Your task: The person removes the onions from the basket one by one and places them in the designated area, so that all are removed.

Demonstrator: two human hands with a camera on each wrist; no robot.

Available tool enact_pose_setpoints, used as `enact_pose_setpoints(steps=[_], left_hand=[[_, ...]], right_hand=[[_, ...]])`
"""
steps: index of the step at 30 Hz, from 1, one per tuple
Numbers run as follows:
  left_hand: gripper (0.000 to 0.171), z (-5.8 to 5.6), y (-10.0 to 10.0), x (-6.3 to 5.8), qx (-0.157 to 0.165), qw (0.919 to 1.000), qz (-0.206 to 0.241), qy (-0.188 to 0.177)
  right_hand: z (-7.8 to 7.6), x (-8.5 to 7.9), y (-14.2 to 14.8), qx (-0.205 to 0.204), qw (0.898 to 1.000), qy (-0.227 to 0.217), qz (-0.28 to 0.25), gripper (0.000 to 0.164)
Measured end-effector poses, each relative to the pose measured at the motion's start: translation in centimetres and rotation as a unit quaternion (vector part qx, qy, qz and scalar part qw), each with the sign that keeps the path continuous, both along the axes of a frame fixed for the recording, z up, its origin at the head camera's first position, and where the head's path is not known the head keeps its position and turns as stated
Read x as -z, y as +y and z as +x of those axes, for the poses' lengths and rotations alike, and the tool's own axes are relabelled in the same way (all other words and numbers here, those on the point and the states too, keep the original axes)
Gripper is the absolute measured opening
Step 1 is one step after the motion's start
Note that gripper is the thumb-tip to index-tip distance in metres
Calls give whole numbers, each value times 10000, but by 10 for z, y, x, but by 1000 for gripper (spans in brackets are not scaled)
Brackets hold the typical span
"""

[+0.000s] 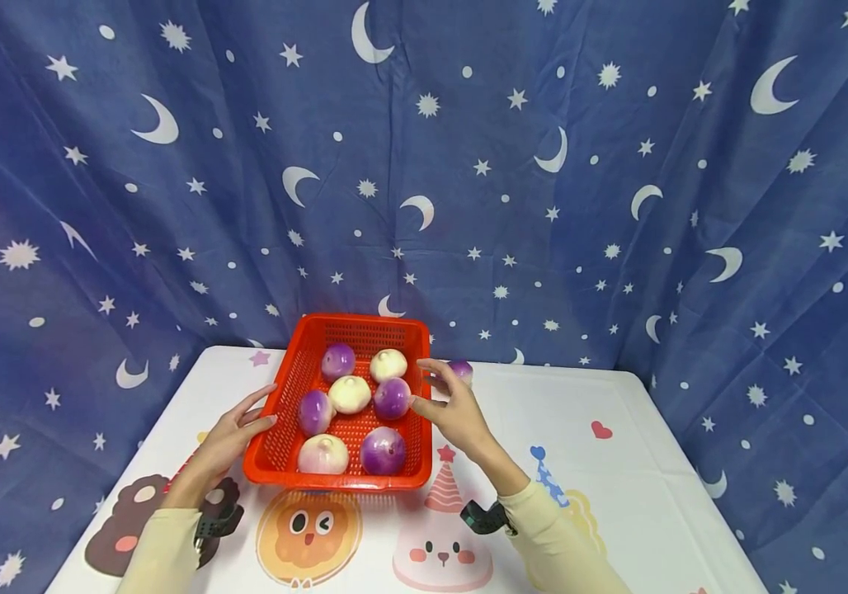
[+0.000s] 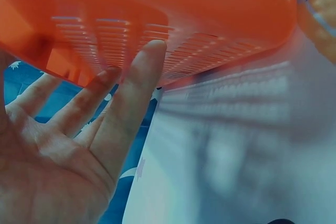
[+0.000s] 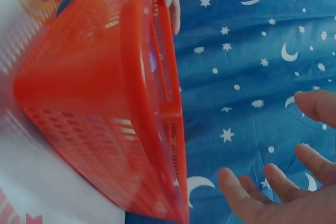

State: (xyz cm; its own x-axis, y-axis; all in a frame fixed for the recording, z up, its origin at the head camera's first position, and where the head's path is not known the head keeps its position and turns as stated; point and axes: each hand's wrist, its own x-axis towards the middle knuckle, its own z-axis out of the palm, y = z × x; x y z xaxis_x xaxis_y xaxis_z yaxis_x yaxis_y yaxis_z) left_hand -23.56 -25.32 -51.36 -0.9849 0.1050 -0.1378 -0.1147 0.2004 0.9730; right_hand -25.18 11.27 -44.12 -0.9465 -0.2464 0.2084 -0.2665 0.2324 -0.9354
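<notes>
Head view, hands (image 1: pixel 225 439) (image 1: pixel 461 414) flanking red basket (image 1: pixel 342 481), onions (image 1: pixel 383 451) inside

I have the basket (image 1: pixel 338 481) on the table (image 1: pixel 558 412), between the left hand (image 1: pixel 225 444) and the right hand (image 1: pixel 464 417). Seven onions (image 1: pixel 350 394) lie in it, the front two nearer me than the fingertips. Another onion (image 1: pixel 464 369) sits outside, just beyond the right hand. Behind both hands hangs the curtain (image 1: pixel 468 206).

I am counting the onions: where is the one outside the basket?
In the head view, the purple onion is on the table, right of the red basket, partly hidden behind the right hand.
</notes>
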Motion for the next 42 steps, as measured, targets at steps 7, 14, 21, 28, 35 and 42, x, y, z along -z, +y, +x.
enact_pose_setpoints(steps=[7, 14, 21, 28, 35, 42], left_hand=[[66, 0, 1, 0, -28, 10000, -17, -14], [66, 0, 2, 0, -28, 10000, -15, -34], [66, 1, 1, -1, 14, 10000, 67, -22], [66, 0, 2, -1, -12, 10000, 2, -75], [66, 1, 3, -1, -39, 9999, -56, -95], [67, 0, 2, 0, 26, 9999, 51, -105]], right_hand=[[3, 4, -15, -61, 9996, -45, 261, 57], [5, 6, -25, -382, 9967, -5, 715, 59], [7, 7, -34, -451, 9906, -177, 1280, 63], [11, 8, -45, -463, 9785, -224, 1998, 63], [11, 15, -57, -551, 9675, -374, 2438, 68], [12, 20, -63, -580, 9616, -514, 2634, 69]])
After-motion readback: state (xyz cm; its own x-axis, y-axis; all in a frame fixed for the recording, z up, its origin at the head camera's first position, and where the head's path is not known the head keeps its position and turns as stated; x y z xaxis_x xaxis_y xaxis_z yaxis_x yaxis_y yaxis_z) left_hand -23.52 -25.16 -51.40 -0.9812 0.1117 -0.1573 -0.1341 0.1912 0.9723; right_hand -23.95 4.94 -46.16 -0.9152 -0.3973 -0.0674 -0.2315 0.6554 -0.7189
